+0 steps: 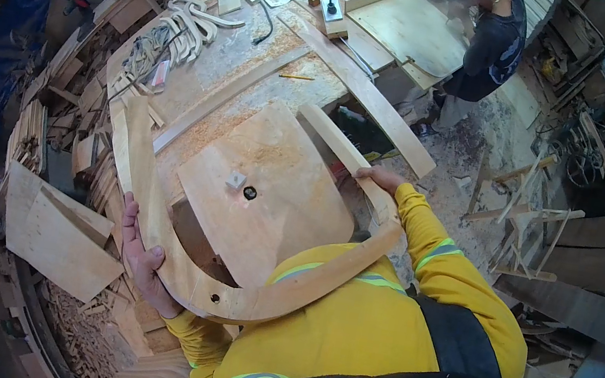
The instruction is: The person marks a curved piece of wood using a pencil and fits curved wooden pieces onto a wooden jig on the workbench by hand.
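Note:
A large U-shaped bent wooden frame (286,300) lies across my front, its closed curve near my chest and its two arms reaching away over the bench. A dark round hole shows in the curve. My left hand (144,263) presses against the outer left side, thumb over the edge and fingers stretched along it. My right hand (382,178) is wrapped round the right arm of the frame. Between the arms sits a flat wooden panel (285,202) with a dark round hole and a small pale block (235,180) beside it.
Long wooden strips (378,102), a pencil (296,77) and a coiled hose-like bundle (190,27) lie on the dusty workbench (201,80). Another person (487,52) stands by a board (412,29) at the far right. Wood offcuts (65,236) are piled on the left.

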### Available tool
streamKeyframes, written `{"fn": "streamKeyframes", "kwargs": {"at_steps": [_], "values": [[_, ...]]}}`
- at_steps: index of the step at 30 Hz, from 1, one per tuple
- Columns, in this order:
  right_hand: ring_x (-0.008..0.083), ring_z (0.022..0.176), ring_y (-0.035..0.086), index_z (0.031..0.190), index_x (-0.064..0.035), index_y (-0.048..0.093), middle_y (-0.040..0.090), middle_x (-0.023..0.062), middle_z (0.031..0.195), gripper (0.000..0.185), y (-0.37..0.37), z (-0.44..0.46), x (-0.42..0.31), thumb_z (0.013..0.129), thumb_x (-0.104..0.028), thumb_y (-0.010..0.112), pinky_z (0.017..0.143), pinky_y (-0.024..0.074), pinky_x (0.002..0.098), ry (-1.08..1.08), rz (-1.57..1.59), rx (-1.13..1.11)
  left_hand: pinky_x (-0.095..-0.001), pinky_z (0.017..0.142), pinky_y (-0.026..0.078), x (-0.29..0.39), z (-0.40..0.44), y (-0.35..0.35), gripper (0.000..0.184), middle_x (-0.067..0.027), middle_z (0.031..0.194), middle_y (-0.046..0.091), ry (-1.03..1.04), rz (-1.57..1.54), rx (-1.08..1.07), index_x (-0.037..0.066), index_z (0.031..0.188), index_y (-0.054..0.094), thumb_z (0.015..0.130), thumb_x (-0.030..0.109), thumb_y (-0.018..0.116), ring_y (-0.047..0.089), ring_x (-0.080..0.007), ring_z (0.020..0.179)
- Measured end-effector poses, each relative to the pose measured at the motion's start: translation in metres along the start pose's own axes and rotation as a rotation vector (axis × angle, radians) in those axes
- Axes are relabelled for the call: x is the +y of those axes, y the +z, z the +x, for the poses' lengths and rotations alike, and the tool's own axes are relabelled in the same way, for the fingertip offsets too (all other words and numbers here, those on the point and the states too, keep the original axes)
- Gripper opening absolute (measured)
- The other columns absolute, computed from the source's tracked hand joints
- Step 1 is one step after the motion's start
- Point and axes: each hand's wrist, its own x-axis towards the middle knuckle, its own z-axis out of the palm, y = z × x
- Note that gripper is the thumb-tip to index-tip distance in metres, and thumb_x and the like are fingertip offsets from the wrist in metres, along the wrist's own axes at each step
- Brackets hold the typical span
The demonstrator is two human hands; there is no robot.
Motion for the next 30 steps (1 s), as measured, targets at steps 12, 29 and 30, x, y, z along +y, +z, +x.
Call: {"fn": "streamKeyframes", "kwargs": {"at_steps": [12, 29, 30], "values": [[0.0186, 0.073, 0.058, 0.098, -0.0037, 0.068, 0.066, 0.0074, 0.086, 0.044, -0.003, 0.009, 0.005, 0.075, -0.042, 0.067, 0.07, 0.0454, 0.0312, -0.03, -0.007, 0.003, -0.0444, 0.111, 0.036, 0.0, -0.002, 0.007, 0.078, -0.0181, 0.148, 0.029, 0.012, -0.008, 0.029, -0.009, 0.131, 0.038, 0.057, 0.01, 0.053, 0.037, -0.0334, 0.133], [0.0169, 0.073, 0.057, 0.097, -0.0056, 0.067, 0.064, 0.006, 0.087, 0.044, -0.001, -0.002, -0.001, 0.076, -0.045, 0.066, 0.069, 0.0446, 0.0303, 0.025, 0.046, -0.062, -0.0432, 0.112, 0.034, 0.001, -0.002, 0.007, 0.079, -0.0183, 0.145, 0.03, 0.01, 0.016, 0.019, -0.009, 0.133, 0.035, 0.059, 0.012, 0.055, 0.039, -0.0325, 0.131], [0.0168, 0.073, 0.057, 0.097, -0.0054, 0.067, 0.064, 0.0061, 0.087, 0.044, -0.001, -0.007, -0.007, 0.076, -0.044, 0.066, 0.069, 0.0446, 0.0304, 0.022, 0.036, -0.054, -0.0445, 0.113, 0.033, 0.0, -0.002, 0.003, 0.08, -0.0181, 0.14, 0.034, 0.011, 0.009, 0.001, -0.008, 0.134, 0.034, 0.06, 0.013, 0.055, 0.039, -0.0323, 0.131]]}}
